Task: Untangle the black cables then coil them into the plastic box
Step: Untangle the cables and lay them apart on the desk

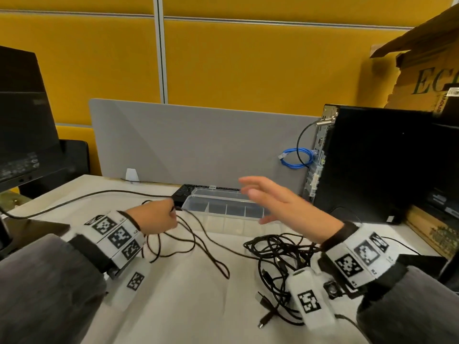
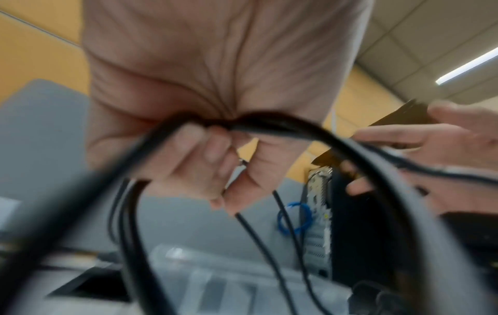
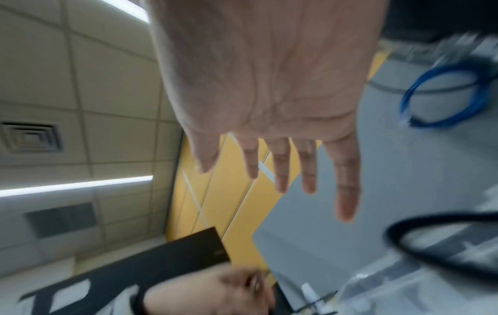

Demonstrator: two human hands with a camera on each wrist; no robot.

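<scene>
Two hands are over the desk [image 1: 173, 306] on my feed. L hand [image 1: 159, 217] is clenched around a black cable [image 1: 198, 242]; in the L wrist view the fingers [image 2: 194, 153] curl on it and several strands hang down from the fist. From this grip one strand runs away to the left, toward the monitor [image 1: 22, 125], and loops drop below and to the right of the fist onto the desk.

R hand [image 1: 280, 202] is released, fingers [image 3: 347, 181] straight and spread, holding nothing; R wrist view confirms. It hovers just right of the L fist, above the box [image 1: 223, 209].

Box is clear plastic w/ dividers, lying just behind and right of the L grip, compartments looking empty as far as I can see. Keyboard [image 1: 183, 192] sits touching or very near its far side, cannot tell which.

Rest of the cables, a tangled pile [image 1: 278, 264], lies on the desk below the R wrist, connected to the L grip by one long strand.

PC tower [image 1: 367, 165] stands right of the R hand, w/ a blue cable [image 1: 295, 158] coiled at its back.
</scene>
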